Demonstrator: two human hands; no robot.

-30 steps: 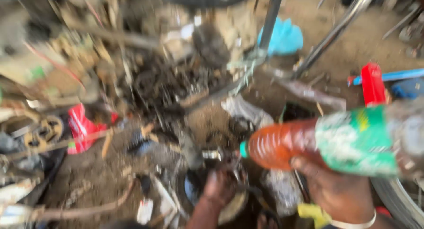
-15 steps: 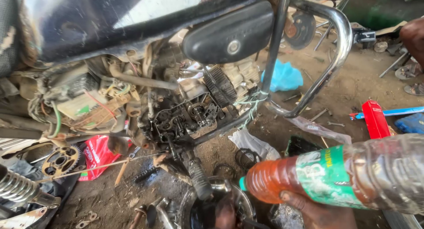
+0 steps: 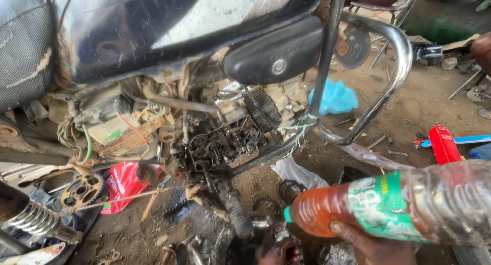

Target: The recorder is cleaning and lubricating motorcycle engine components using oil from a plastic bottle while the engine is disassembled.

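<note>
Dirt ground (image 3: 419, 106) strewn with red bag (image 3: 121, 186)

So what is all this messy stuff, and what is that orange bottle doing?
The picture comes from a camera worn on a person's head, looking down at their own hands. In front of them is a motorbike with its engine opened up, so you can see the dark, oily parts inside. The right hand holds a clear plastic bottle with a green label, tipped on its side, with orange-brown liquid in it. The left hand is low down at the bottom edge, by the bottle's mouth; what it touches is too dark to tell. On the dirt ground lie a toothed metal wheel, a red packet, a blue bag and a red box.
</note>
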